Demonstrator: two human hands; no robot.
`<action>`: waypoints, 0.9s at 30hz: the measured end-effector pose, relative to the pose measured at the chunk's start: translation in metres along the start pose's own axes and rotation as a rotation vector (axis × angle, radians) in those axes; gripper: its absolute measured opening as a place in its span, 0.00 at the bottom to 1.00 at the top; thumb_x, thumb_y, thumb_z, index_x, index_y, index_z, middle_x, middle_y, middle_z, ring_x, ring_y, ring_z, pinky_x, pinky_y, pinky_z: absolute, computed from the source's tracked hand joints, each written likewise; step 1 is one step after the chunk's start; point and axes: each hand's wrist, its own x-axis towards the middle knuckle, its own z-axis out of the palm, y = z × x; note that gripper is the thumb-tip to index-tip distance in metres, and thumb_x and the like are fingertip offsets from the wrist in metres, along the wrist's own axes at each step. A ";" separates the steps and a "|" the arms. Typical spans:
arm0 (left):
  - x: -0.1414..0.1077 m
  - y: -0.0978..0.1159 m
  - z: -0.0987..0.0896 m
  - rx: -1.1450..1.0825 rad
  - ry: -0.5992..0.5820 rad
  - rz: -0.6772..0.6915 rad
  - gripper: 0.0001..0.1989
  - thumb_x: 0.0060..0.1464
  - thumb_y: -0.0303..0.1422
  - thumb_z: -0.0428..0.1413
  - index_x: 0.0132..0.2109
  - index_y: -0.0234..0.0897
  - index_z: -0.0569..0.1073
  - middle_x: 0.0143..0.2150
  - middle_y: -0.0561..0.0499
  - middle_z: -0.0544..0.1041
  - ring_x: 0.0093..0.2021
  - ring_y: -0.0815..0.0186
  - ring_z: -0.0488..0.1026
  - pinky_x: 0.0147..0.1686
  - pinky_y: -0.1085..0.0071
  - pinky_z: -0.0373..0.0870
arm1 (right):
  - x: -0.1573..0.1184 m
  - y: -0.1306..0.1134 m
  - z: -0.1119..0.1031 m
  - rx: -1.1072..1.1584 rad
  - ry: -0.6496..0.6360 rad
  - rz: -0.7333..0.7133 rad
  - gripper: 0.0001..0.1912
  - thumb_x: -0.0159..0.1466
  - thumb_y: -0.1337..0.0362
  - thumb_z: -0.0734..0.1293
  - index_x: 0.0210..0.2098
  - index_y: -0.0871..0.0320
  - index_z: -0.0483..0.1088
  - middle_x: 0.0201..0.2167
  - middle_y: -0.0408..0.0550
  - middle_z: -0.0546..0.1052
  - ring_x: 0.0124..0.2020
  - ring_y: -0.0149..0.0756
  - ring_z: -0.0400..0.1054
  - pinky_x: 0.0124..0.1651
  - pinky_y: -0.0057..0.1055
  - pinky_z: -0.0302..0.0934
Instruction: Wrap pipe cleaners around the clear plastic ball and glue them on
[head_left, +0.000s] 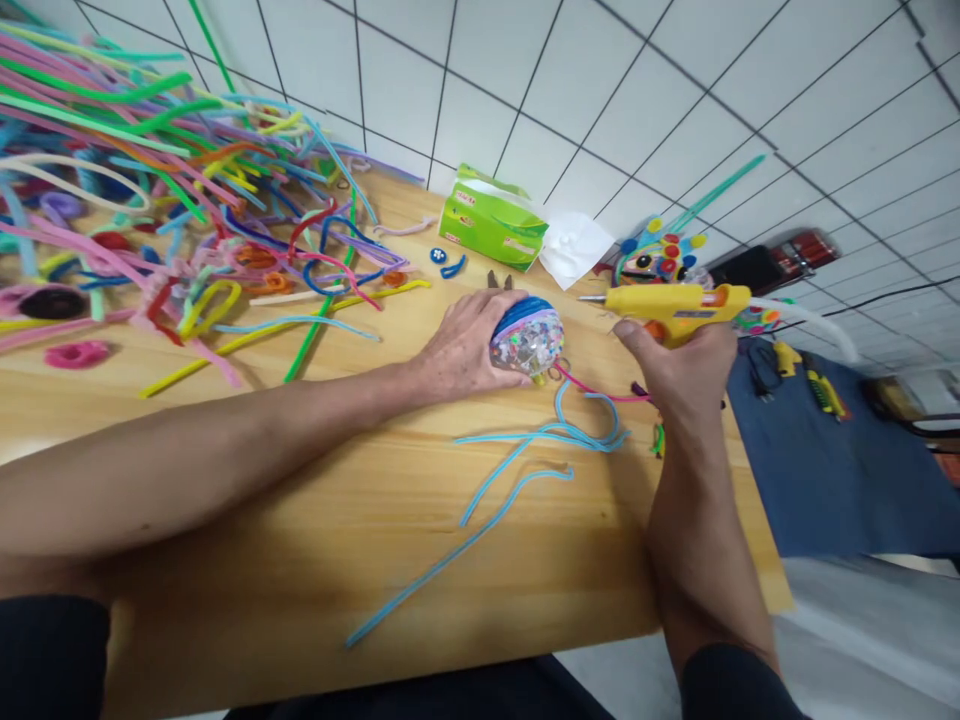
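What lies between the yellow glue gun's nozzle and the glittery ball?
Nothing: in the head view, only bare wooden table shows in the gap between nozzle and glittery ball.

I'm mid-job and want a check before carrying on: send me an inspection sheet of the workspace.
Surface: wooden tabletop, with light-blue pipe cleaners lying loose in front of the hands.
Job's things: clear ball with colourful bits, partly covered in blue and lilac; yellow glue gun, nozzle pointing towards the ball.
Clutter: mixed pipe cleaner heap at left; green tissue pack at back.
Hands: left hand holds the ball; right hand grips the glue gun.
Cables: thin black cable at right; its ends cannot be traced.
Surroundings: white tiled wall behind; dark blue surface at right, bearing tools.
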 end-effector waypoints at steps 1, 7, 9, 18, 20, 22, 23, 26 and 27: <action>0.000 0.000 0.000 0.004 -0.002 0.004 0.58 0.44 0.49 0.81 0.76 0.41 0.65 0.74 0.35 0.73 0.74 0.39 0.70 0.75 0.40 0.66 | -0.006 -0.009 -0.002 -0.054 0.003 -0.012 0.18 0.58 0.46 0.80 0.33 0.53 0.79 0.28 0.45 0.82 0.31 0.46 0.80 0.41 0.46 0.80; -0.001 -0.001 -0.001 0.025 -0.019 0.044 0.59 0.45 0.53 0.79 0.78 0.41 0.64 0.75 0.33 0.72 0.74 0.38 0.68 0.76 0.40 0.64 | -0.025 -0.037 -0.012 -0.290 -0.020 -0.160 0.18 0.61 0.45 0.78 0.37 0.52 0.78 0.28 0.48 0.82 0.33 0.52 0.81 0.40 0.46 0.77; -0.002 0.000 -0.004 0.050 -0.017 0.040 0.57 0.48 0.53 0.78 0.78 0.42 0.64 0.75 0.34 0.71 0.74 0.38 0.68 0.76 0.39 0.64 | -0.027 -0.041 -0.013 -0.364 -0.009 -0.206 0.17 0.61 0.47 0.76 0.39 0.51 0.77 0.29 0.49 0.83 0.32 0.53 0.81 0.38 0.45 0.75; -0.002 -0.001 -0.004 0.094 -0.015 0.025 0.58 0.48 0.55 0.78 0.79 0.42 0.65 0.74 0.33 0.71 0.72 0.36 0.69 0.76 0.36 0.63 | -0.034 -0.051 -0.007 -0.473 -0.081 -0.253 0.12 0.62 0.56 0.71 0.44 0.50 0.78 0.37 0.53 0.87 0.36 0.55 0.83 0.40 0.46 0.74; -0.003 -0.003 -0.003 0.054 -0.012 0.034 0.58 0.48 0.54 0.78 0.79 0.44 0.64 0.74 0.33 0.70 0.73 0.36 0.68 0.76 0.36 0.64 | -0.033 -0.051 -0.008 -0.475 -0.105 -0.258 0.12 0.63 0.56 0.71 0.45 0.50 0.79 0.41 0.55 0.88 0.38 0.56 0.83 0.40 0.47 0.74; -0.004 -0.004 -0.003 -0.001 -0.017 0.039 0.56 0.50 0.51 0.77 0.79 0.45 0.63 0.75 0.34 0.69 0.74 0.38 0.69 0.75 0.39 0.68 | -0.033 -0.051 -0.008 -0.480 -0.109 -0.259 0.12 0.63 0.56 0.71 0.45 0.50 0.79 0.43 0.55 0.88 0.39 0.56 0.83 0.41 0.47 0.74; -0.004 -0.004 -0.003 -0.024 -0.023 0.037 0.55 0.51 0.50 0.77 0.79 0.45 0.62 0.75 0.35 0.68 0.74 0.39 0.70 0.74 0.41 0.71 | -0.033 -0.051 -0.008 -0.480 -0.114 -0.258 0.12 0.63 0.56 0.71 0.46 0.50 0.79 0.42 0.55 0.88 0.40 0.57 0.83 0.41 0.48 0.74; -0.005 -0.003 -0.004 -0.044 -0.038 0.011 0.55 0.52 0.49 0.76 0.80 0.46 0.61 0.75 0.35 0.66 0.74 0.41 0.72 0.71 0.43 0.76 | -0.034 -0.053 -0.007 -0.465 -0.155 -0.241 0.13 0.64 0.55 0.71 0.47 0.51 0.79 0.43 0.57 0.87 0.43 0.58 0.84 0.45 0.49 0.75; -0.005 -0.003 -0.004 -0.042 -0.037 0.008 0.55 0.52 0.49 0.77 0.80 0.46 0.61 0.75 0.35 0.66 0.74 0.41 0.72 0.71 0.43 0.76 | -0.034 -0.054 -0.007 -0.457 -0.170 -0.234 0.13 0.65 0.55 0.71 0.46 0.51 0.79 0.43 0.58 0.87 0.44 0.59 0.84 0.47 0.50 0.75</action>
